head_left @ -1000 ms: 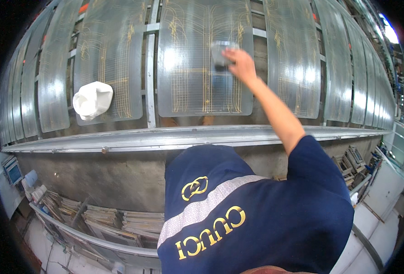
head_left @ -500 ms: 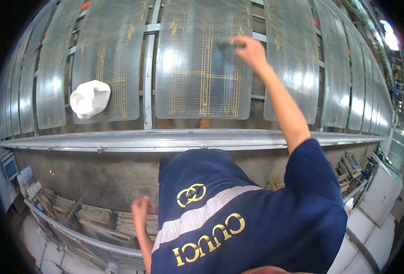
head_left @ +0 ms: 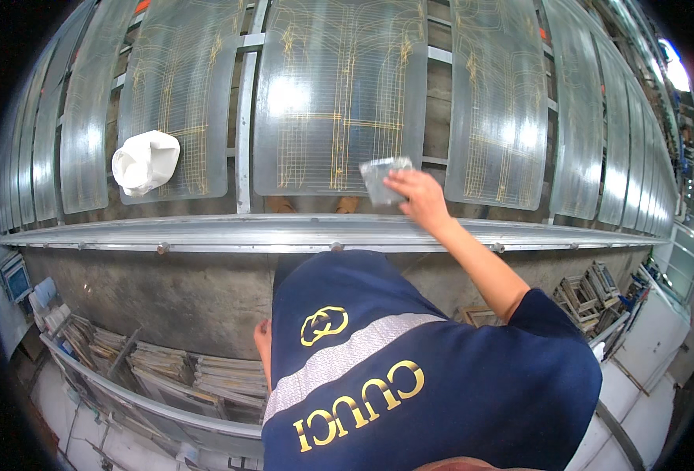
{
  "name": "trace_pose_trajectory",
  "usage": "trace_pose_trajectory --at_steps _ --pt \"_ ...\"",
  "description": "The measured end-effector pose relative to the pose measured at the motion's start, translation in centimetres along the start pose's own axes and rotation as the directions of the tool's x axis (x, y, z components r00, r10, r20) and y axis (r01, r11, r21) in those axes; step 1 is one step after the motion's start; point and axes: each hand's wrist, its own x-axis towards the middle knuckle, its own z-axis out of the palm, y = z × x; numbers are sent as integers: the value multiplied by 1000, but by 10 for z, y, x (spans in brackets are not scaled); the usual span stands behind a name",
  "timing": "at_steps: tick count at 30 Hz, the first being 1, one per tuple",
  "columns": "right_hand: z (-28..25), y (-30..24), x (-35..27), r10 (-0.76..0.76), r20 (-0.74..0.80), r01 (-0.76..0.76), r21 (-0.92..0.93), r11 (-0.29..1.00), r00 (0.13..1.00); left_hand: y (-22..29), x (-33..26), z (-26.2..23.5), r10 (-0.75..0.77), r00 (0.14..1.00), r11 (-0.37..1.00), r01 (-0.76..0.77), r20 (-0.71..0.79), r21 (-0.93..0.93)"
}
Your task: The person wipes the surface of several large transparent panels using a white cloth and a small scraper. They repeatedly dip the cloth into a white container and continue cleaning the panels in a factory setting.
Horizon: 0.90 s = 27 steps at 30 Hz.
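My right hand (head_left: 419,196) is closed on a flat grey rectangular piece (head_left: 380,179), its fingers along the upper right edge. The piece is held over the near right corner of the middle grey panel (head_left: 304,177), a smooth glass-like sheet with rounded corners and fine gold lines. Whether it touches the sheet I cannot tell. Low beside my body, away from the panels, hangs my left hand (head_left: 263,339), partly hidden by the shirt, its fingers unclear. A white cut-open plastic jug (head_left: 158,161) stands on the panel to the left.
Similar panels (head_left: 496,169) lie in a row to both sides on a metal frame (head_left: 246,149). A metal rail (head_left: 284,234) runs across in front of me. Behind and below, a rack (head_left: 158,369) holds stacked frames. More small frames (head_left: 578,298) are piled at the right.
My right hand has come nearer from further up the middle panel, bringing the grey piece to the near right corner. My left hand has drawn in against my body.
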Motion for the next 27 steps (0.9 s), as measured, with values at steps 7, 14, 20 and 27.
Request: trace_pose_trajectory --at_steps 7,14,20,27 --pt "-72 28 133 204 -20 -197 191 962 979 53 -10 -14 -322 944 943 327 72 -67" --pt "-11 6 273 -202 -603 165 -118 979 772 164 15 -17 -239 970 943 223 -34 -245" --pt "45 -1 278 -46 -431 -1 -108 994 901 147 14 1 -286 953 925 302 102 -231" --pt "24 6 301 109 -384 -123 -11 992 917 84 -4 -28 -379 918 904 394 117 -165"
